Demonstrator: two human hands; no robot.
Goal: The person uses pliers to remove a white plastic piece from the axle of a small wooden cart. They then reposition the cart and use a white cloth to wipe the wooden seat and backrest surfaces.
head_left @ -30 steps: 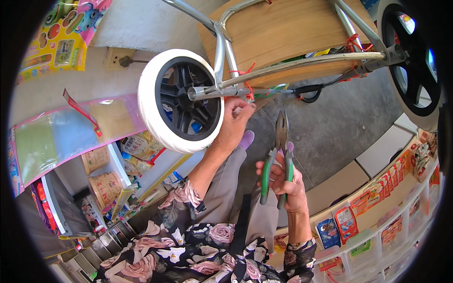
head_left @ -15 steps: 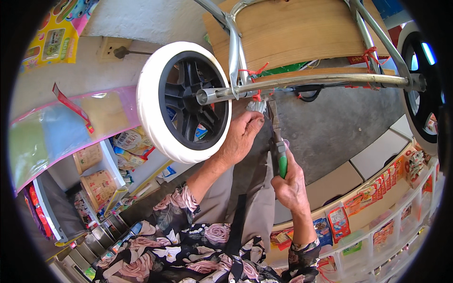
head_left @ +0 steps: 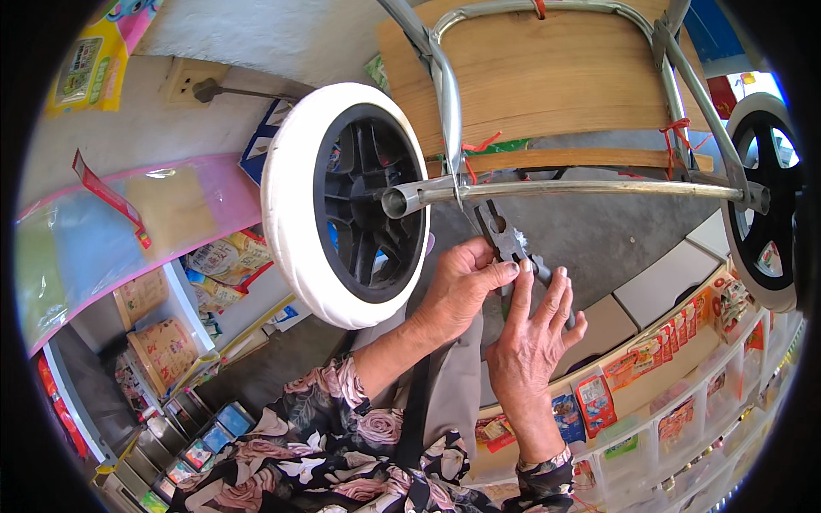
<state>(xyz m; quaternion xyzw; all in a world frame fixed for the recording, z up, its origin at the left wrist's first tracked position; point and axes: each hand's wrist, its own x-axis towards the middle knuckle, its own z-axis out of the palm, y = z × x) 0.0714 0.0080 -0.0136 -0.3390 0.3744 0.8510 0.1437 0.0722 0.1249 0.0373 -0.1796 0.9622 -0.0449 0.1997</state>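
My left hand (head_left: 462, 286) pinches a pair of metal pliers (head_left: 499, 229) near the joint between thumb and fingers. The plier jaws are spread and point up toward the metal axle tube (head_left: 581, 190). My right hand (head_left: 530, 346) is open, fingers stretched out, its fingertips beside the pliers; the handles are mostly hidden behind both hands. A small whitish, clear scrap (head_left: 520, 238) shows just behind the jaws. Left of my left hand stands a white-tyred wheel (head_left: 286, 222) with a black hub, next to the tube's open end. A red tie (head_left: 481, 145) is knotted on the frame above.
The metal frame (head_left: 449, 103) carries a wooden board (head_left: 547, 73). A second wheel (head_left: 764, 205) is at the far right. Snack packets (head_left: 596, 402) hang along a curved shelf at the lower right. Paper tubs (head_left: 162, 346) stand on shelving at the left. Grey floor (head_left: 590, 235) lies beyond the tube.
My right hand has let go of the green plier handle and opened. My left hand has moved down from the tie and now holds the pliers. The frame and wheel appear shifted slightly right.
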